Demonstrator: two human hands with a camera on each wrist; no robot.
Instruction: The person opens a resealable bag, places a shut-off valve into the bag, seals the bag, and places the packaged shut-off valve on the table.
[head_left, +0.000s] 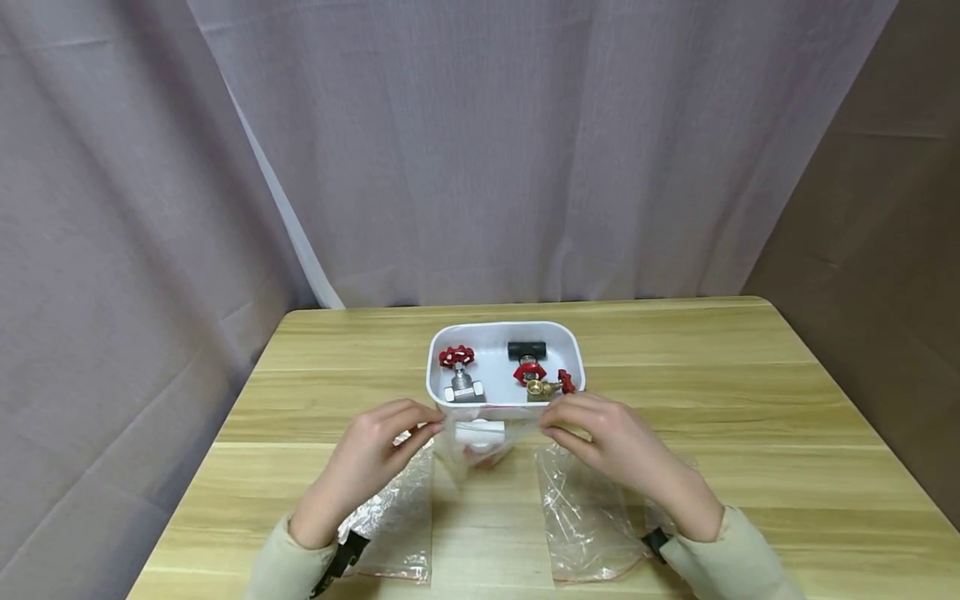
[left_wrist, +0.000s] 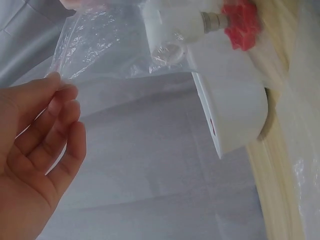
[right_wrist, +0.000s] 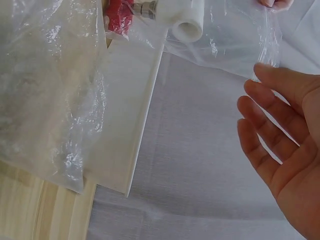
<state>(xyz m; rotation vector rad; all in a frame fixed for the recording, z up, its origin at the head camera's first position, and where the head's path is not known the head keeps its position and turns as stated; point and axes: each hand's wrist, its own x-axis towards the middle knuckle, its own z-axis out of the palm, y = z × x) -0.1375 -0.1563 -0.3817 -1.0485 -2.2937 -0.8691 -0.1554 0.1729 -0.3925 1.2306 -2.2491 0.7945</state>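
A clear plastic zip bag (left_wrist: 107, 45) hangs between both hands, just in front of the white tray. Inside it lies a white plastic valve (head_left: 482, 432) with a red handwheel (left_wrist: 242, 25), pipe part up and wheel down. My left hand (head_left: 381, 446) pinches the bag's upper left corner between thumb and fingertips. At the opposite corner my right hand (head_left: 603, 427) pinches the bag's edge the same way, its other fingers loosely bent in the right wrist view. The bag's top edge stretches straight from hand to hand.
The white tray (head_left: 495, 326) holds a steel valve (head_left: 463, 389), a black valve (head_left: 527, 351) and a brass valve (head_left: 540, 388), all with red handles. Two clear bags lie on the wooden table, a left bag (head_left: 401, 533) and a right bag (head_left: 585, 521), partly under my forearms.
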